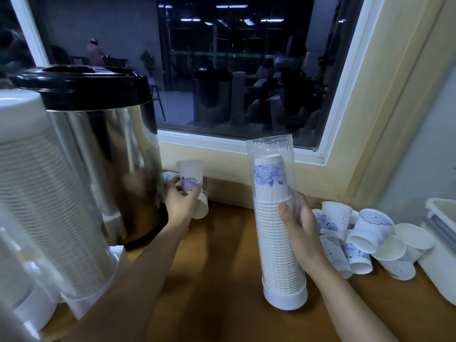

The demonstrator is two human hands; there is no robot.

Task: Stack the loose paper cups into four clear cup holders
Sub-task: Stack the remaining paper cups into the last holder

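The right hand (301, 228) gripped a nearly full holder (283, 296) in the middle. The left hand (180, 203) pinched one cup (190, 176) at ten o'clock. Many loose cups (370, 233) waited at three o'clock.

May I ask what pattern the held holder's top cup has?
Blue flowers on the white cup; head view.

txt: none legible | loose cups (372, 225): vert. print (too small)
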